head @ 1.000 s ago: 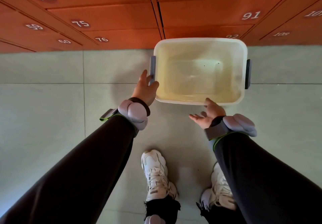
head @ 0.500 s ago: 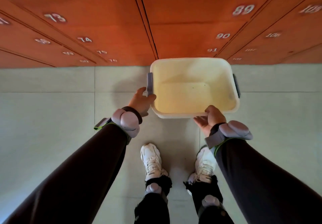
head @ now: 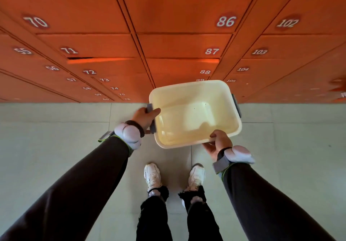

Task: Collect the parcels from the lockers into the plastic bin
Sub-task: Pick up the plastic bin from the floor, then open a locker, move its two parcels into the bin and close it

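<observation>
A cream plastic bin point(head: 194, 94) with grey side handles hangs in the air in front of the lockers, slightly tilted, with nothing inside. My left hand point(head: 145, 116) grips its left handle, thumb over the rim. My right hand point(head: 218, 143) grips the near right corner of the rim, thumb on top and fingers underneath. The orange lockers point(head: 168, 44) fill the upper view, numbered 55 to 105. The door of locker 72 point(head: 101, 61) and the door of locker 88 point(head: 183, 62) stand slightly ajar. No parcel is in sight.
Pale tiled floor point(head: 56, 147) lies below the lockers. My two feet in white shoes point(head: 152, 177) stand close under the bin. Something orange juts from the lockers at the far right edge point(head: 338, 86).
The bin has come up off the floor in both hands and tilted. I have straightened from a crouch, so higher locker rows have come into view.
</observation>
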Tool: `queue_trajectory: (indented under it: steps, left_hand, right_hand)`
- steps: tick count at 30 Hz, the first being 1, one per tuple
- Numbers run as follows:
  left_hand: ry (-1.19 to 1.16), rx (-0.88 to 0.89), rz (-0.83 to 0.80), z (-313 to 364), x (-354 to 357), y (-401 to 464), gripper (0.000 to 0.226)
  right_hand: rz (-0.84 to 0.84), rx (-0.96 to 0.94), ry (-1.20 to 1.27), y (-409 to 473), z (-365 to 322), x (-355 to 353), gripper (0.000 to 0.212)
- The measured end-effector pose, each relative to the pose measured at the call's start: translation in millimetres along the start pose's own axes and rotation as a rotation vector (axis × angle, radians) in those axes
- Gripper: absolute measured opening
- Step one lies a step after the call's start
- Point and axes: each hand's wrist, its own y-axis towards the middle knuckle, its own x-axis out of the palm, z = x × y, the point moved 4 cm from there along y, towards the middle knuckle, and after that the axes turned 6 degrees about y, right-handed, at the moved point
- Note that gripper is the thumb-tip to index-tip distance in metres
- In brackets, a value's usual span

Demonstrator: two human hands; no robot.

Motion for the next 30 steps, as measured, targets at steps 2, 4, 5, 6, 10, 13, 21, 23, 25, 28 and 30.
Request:
queue_trajectory:
  steps: [2,4,5,6,10,13,21,23,25,28,30]
  left_hand:
    - [0.038,0.015,-0.002,24,-5,-33,0.028]
    - [0.049,0.056,0.008,49,-10,-58,0.024]
    - [0.048,0.081,0.028,61,-13,-71,0.022]
    - [0.055,0.114,0.046,70,-14,-84,0.021]
    - [0.076,0.179,0.053,96,-12,-116,0.006]
    - [0.031,0.21,0.11,119,-13,-150,0.001]
    - [0.248,0.329,0.221,174,-36,-209,0.056]
    - [0.289,0.398,0.189,188,-41,-225,0.064]
    - [0.345,0.44,0.162,200,-45,-234,0.066]
    - [0.38,0.498,0.144,215,-57,-251,0.067]
    - [0.392,0.524,0.129,224,-62,-259,0.068]
  right_hand:
    - [-0.026,-0.037,0.002,-31,-23,-5,0.02]
    - [-0.052,-0.044,0.033,-58,-44,-7,0.019]
    - [-0.077,-0.048,0.044,-73,-54,-7,0.018]
    - [-0.099,-0.064,0.065,-88,-63,-10,0.017]
    - [-0.036,-0.253,-0.1,-120,-94,-22,0.011]
    - [0.184,-0.499,-0.358,-148,-129,-39,0.042]
    - [0.477,-0.964,-0.636,-222,-203,-49,0.086]
    - [0.382,-1.069,-0.682,-246,-224,-33,0.076]
    - [0.231,-1.146,-0.67,-269,-237,-14,0.066]
    - [-0.045,-1.256,-0.525,-318,-253,16,0.056]
    - [-0.127,-1.308,-0.444,-346,-264,32,0.054]
